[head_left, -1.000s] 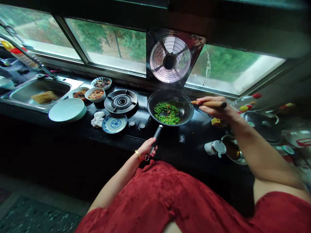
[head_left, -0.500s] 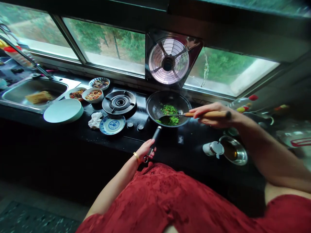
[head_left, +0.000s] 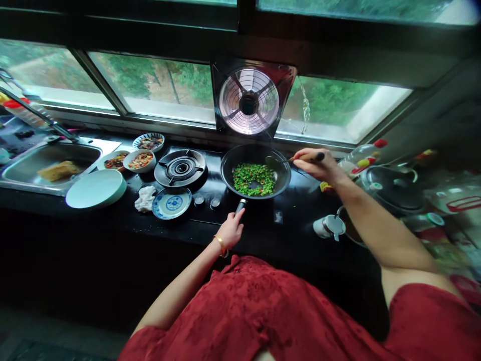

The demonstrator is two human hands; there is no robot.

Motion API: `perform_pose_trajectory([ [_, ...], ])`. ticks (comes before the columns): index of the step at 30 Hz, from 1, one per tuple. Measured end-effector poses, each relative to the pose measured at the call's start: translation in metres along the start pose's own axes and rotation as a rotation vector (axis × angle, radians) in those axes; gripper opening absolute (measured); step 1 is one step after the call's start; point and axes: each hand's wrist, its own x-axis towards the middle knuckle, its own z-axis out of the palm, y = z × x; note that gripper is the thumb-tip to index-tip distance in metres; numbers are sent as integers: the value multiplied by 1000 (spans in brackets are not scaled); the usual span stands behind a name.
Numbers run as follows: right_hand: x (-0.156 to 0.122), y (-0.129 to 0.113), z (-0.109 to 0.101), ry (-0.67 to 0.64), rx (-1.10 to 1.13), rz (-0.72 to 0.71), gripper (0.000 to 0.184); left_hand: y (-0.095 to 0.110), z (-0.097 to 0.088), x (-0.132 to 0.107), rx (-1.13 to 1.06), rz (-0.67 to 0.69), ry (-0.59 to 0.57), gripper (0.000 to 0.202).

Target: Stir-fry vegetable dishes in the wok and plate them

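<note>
A dark wok (head_left: 284,176) sits on the right side of the stove with chopped green vegetables (head_left: 252,173) and bits of red spread across its bottom. My left hand (head_left: 230,231), a gold bangle at its wrist, is closed around the wok's black handle (head_left: 241,205). My right hand (head_left: 314,164) grips the wooden handle of a spatula (head_left: 273,162). The spatula's dark blade is at the wok's right inner side, by the edge of the greens.
Left of the wok are a bare burner (head_left: 180,169), a blue-and-white plate (head_left: 172,204), a crumpled white cloth (head_left: 145,198), food bowls (head_left: 140,161) and a pale green bowl (head_left: 95,188). A lidded container (head_left: 329,227) stands near my right forearm. A fan (head_left: 248,102) fills one window pane.
The spatula has moved from the middle of the greens to the wok's right side. The greens are spread wider and flatter. My left hand has shifted up along the handle.
</note>
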Motion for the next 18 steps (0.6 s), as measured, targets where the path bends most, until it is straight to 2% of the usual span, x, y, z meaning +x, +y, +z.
perform_pose_trajectory([
  [2,0,0,8,67,77,149,21,0,1,-1,2,2,-1,64],
  [4,-2,-2,9,67,179,208,25,-1,1,-4,-30,11,12,67],
  [7,0,-1,2,-3,192,147,25,-2,1,-10,-51,31,26,67],
  [9,5,3,5,3,136,88,21,-2,1,-13,-36,36,25,65],
  [12,10,9,31,23,166,40,18,0,1,-16,11,5,4,66],
  [15,2,4,61,-126,315,-55,20,1,0,-16,42,-9,-21,67],
  [17,-8,-6,61,-294,381,-168,20,1,0,-16,35,-2,-22,67],
  [18,-14,-12,51,-373,395,-224,19,0,0,-16,27,0,-17,67],
])
